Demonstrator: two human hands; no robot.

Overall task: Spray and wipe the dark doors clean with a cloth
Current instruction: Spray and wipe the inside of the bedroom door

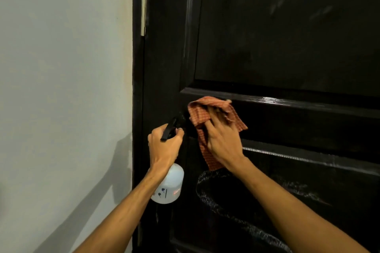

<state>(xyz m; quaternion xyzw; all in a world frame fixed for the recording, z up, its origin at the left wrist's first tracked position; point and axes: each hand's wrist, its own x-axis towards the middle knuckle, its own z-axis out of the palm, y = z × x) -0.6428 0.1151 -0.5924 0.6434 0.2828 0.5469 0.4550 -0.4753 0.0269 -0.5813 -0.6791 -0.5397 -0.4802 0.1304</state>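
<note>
Our left hand (164,146) grips spray bottle (169,187) | its red label unreadable, contents unclear | our right hand (223,141), fingers spread, presses checked cloth (199,113) on dark door (287,37).

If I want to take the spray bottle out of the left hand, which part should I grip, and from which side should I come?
Probably the white round body of the spray bottle, from below. The left hand wraps the neck and black trigger, and its forearm crosses the bottle's left side, so only the lower body hangs bare.
</note>
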